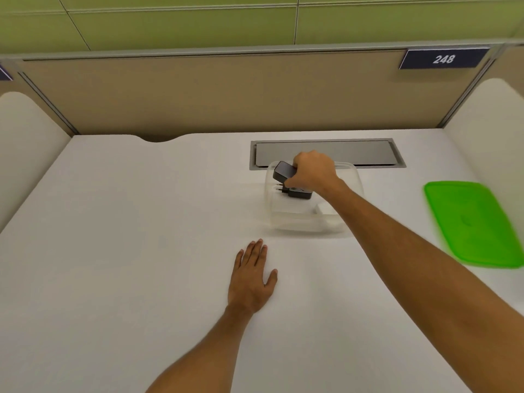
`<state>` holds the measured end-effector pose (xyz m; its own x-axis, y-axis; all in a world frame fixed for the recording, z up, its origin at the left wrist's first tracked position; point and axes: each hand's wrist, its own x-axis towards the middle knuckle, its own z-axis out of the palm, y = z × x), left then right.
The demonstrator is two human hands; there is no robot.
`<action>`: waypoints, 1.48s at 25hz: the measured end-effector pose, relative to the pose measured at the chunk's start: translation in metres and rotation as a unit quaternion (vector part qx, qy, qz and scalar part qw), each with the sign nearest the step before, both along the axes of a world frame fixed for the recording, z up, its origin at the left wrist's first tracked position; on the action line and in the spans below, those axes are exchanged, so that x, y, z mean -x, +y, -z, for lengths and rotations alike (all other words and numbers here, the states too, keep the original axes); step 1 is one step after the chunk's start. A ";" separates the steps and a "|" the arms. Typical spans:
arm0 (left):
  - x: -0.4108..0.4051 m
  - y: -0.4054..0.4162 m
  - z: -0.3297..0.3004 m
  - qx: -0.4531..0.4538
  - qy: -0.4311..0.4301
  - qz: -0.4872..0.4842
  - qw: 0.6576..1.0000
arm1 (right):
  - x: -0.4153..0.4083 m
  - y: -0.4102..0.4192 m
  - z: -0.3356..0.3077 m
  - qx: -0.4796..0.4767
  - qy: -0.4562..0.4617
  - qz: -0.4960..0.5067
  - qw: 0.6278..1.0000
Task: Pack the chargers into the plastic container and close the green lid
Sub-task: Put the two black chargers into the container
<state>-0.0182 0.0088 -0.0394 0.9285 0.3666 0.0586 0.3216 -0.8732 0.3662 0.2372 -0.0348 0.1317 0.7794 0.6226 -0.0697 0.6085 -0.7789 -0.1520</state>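
Observation:
A clear plastic container (295, 222) stands open on the white desk, right of centre. My right hand (314, 171) is over it, shut on a black charger (284, 171) held tilted above the container's back left part. A second black charger (297, 193) with its plug pins pointing left lies inside, and a white charger (323, 209) lies inside near my right forearm. The green lid (476, 222) lies flat on the desk to the right, apart from the container. My left hand (252, 276) rests flat on the desk, palm down, fingers apart, in front of the container.
A grey cable hatch (365, 153) is set into the desk just behind the container. Beige partition panels wall the desk at the back and both sides, with a "248" sign (443, 58) at the top right. The white desk (127, 222) stretches left.

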 end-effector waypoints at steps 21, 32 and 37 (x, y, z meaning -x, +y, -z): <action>-0.001 0.000 0.001 0.001 0.012 0.000 1.000 | -0.013 -0.016 0.076 0.120 0.081 -0.155 0.977; 0.000 0.000 -0.001 0.008 0.002 0.002 1.000 | -0.036 -0.057 0.033 -0.020 0.027 -0.076 0.997; 0.000 0.000 -0.002 0.013 -0.010 0.002 1.000 | -0.058 -0.126 0.018 -0.113 -0.059 0.047 0.991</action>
<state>-0.0185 0.0088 -0.0376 0.9285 0.3651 0.0682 0.3108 -0.8642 0.3957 0.2956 -0.1608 0.1134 0.8294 0.5357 0.1584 0.5584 -0.7875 -0.2607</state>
